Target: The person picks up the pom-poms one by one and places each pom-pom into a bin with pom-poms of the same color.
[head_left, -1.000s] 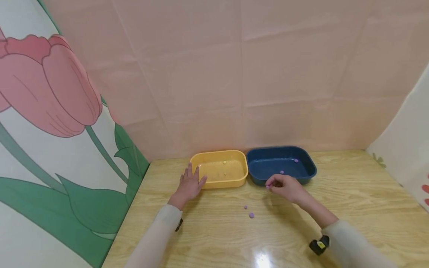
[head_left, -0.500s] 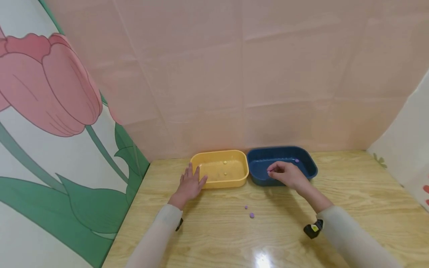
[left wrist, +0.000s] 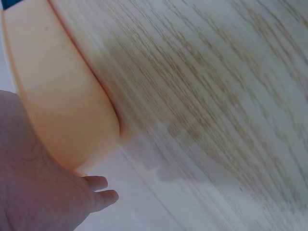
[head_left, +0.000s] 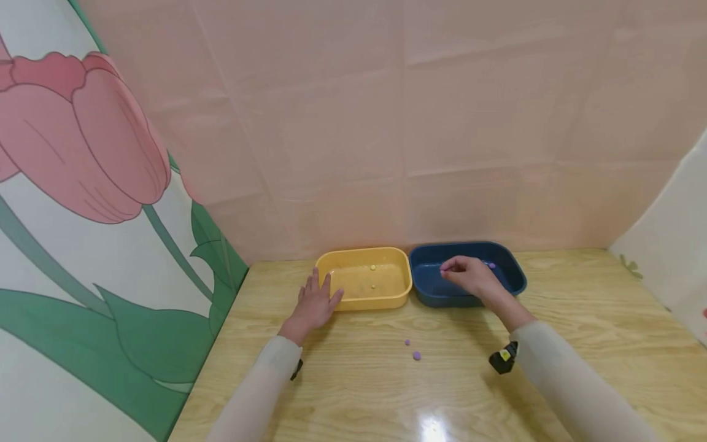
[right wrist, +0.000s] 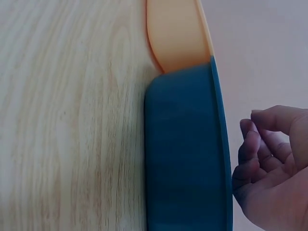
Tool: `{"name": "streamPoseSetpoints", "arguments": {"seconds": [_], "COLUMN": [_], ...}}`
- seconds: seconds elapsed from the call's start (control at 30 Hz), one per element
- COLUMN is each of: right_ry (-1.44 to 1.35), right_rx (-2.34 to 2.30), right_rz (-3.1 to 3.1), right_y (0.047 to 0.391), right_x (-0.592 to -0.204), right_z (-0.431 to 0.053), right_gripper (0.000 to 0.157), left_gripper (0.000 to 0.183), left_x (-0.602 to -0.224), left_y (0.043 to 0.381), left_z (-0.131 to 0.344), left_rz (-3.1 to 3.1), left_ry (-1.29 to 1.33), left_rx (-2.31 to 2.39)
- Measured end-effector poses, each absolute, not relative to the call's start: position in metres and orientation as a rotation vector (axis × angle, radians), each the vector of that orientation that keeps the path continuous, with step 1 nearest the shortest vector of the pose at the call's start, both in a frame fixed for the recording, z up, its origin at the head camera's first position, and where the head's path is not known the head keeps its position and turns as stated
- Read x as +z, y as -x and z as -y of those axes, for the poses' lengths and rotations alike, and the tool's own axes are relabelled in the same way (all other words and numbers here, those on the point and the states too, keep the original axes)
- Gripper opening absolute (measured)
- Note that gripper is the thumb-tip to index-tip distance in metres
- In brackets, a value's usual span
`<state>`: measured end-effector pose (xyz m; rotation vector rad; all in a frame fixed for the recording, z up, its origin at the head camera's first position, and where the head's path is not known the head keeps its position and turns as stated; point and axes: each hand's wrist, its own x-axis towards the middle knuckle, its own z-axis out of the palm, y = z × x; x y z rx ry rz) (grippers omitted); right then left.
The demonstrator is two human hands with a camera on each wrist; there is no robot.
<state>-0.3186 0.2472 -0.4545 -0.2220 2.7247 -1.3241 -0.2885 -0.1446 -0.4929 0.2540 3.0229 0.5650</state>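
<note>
Against a pink backdrop, the right hand (head_left: 469, 276) pinches a purple bead (head_left: 444, 268) over the blue tray (head_left: 513, 279); the left hand (head_left: 313, 305) rests flat beside the yellow tray (head_left: 361, 302). Two purple beads (head_left: 417, 355) remain on the counter (head_left: 353, 380) between the hands.

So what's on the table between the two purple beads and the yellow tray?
Nothing: in the head view only bare wooden table lies between the purple beads and the yellow tray. The left hand rests off to the side, at the tray's corner.

L hand (left wrist: 38, 187) against yellow tray (left wrist: 57, 96), wood table (left wrist: 216, 106).
</note>
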Motion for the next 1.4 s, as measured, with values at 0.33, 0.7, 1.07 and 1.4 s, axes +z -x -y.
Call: {"name": "streamPoseSetpoints", "arguments": {"seconds": [0.33, 0.7, 1.07, 1.4], "right_ry": [0.137, 0.263, 0.421, 0.576], "right_rx": [-1.324, -1.272, -1.260, -1.265], "right_rz": [-2.673, -2.732, -2.695, -2.611], "right_y": [0.327, 0.316, 0.283, 0.262], "right_x": [-0.455, -0.455, -0.448, -0.459], "right_z": [-0.246, -0.247, -0.231, -0.224], "right_gripper": [0.040, 0.036, 0.031, 0.026], "left_gripper": [0.071, 0.076, 0.071, 0.073], "left_x": [-0.493, -0.489, -0.488, -0.489], "left_y": [0.289, 0.286, 0.286, 0.286], "left_z": [0.144, 0.144, 0.143, 0.143], "left_rz": [-3.006, -3.010, -3.010, -3.019], "left_ry": [-0.232, -0.248, -0.245, -0.254], "left_rx": [0.557, 0.563, 0.572, 0.559]}}
